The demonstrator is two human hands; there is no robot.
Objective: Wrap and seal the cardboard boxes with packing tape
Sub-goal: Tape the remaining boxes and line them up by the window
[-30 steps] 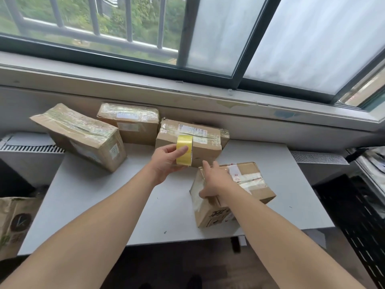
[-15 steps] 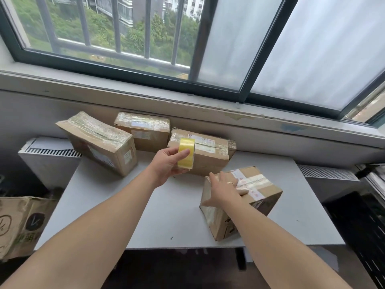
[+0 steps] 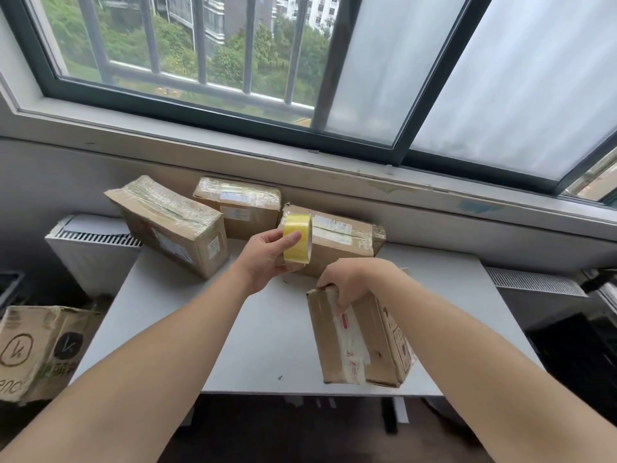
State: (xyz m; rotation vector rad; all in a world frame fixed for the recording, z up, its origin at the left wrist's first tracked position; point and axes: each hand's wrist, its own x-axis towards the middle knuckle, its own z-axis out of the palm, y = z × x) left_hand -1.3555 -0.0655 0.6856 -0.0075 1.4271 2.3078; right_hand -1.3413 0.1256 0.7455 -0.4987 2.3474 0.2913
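Observation:
My left hand (image 3: 267, 259) holds a yellow roll of packing tape (image 3: 297, 242) above the white table (image 3: 207, 335), thumb across its outer band. My right hand (image 3: 350, 282) grips the far top edge of a cardboard box (image 3: 364, 342) standing tilted near the table's front right; old clear tape with red print runs down its face. Three taped cardboard boxes line the back: a large one (image 3: 173, 228) at the left, a smaller one (image 3: 240, 205) against the wall, and a long one (image 3: 347, 238) behind the tape roll.
A window sill (image 3: 300, 162) and window run behind the table. A white radiator (image 3: 90, 248) stands at the left, with a printed cardboard carton (image 3: 36, 352) on the floor below it. Dark shelving (image 3: 587, 349) sits at the right.
My right hand has tipped the front box up onto its end and pulled it nearer. My left hand lifted the tape roll slightly. The view has tilted up toward the window.

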